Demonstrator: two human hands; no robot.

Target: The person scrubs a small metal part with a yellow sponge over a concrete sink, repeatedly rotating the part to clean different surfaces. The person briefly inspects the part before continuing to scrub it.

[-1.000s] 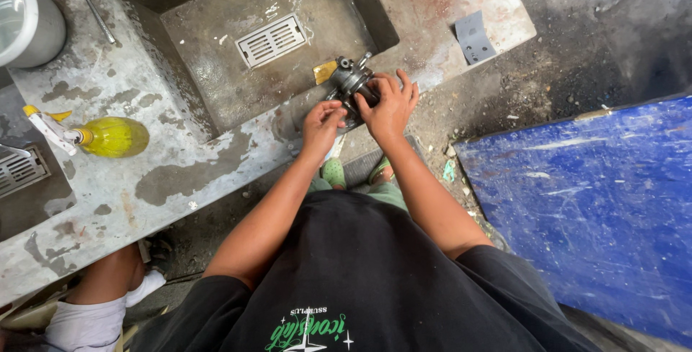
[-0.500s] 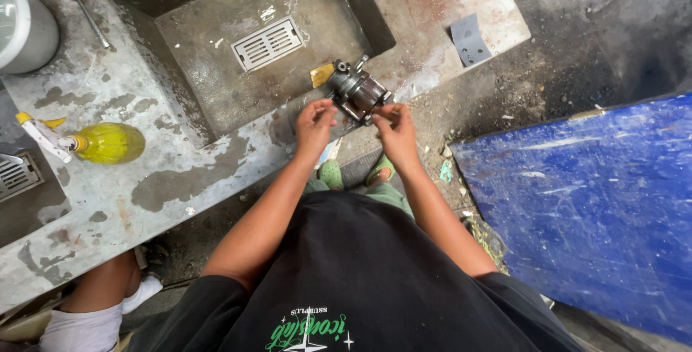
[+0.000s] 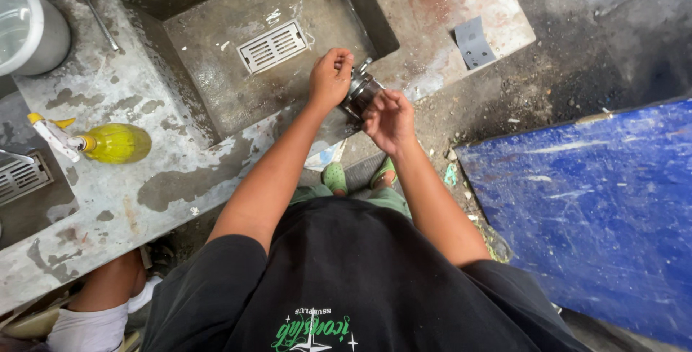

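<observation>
Hands meet at the front lip of a sunken concrete basin point(image 3: 216, 85), both on a small dark metal part point(image 3: 360, 94) with shiny fittings that sits on the table point(image 3: 130, 179) edge, just right of the picture's centre. Left hand point(image 3: 330, 78) lies over the part from ten o'clock, its grip curled round the top of the piece. Right hand point(image 3: 389, 117) comes at it from four o'clock, fingers bent and pinching the lower side; how firmly that grip closes cannot be told, since the fingertips are hidden behind the part.

Inside the basin, at eleven o'clock from the hands, lies a pale slotted drain grate point(image 3: 272, 46). Well apart at nine o'clock, a yellow spray bottle point(image 3: 108, 143) lies on its side on the stained table. At the upper left corner stands a grey round container point(image 3: 29, 27), with a fork point(image 3: 94, 9) just beside it. A small grey square plate point(image 3: 472, 42) lies at one o'clock. A blue sheet point(image 3: 591, 208) covers the ground at three to four o'clock. Green sandals point(image 3: 335, 177) show below the hands.
</observation>
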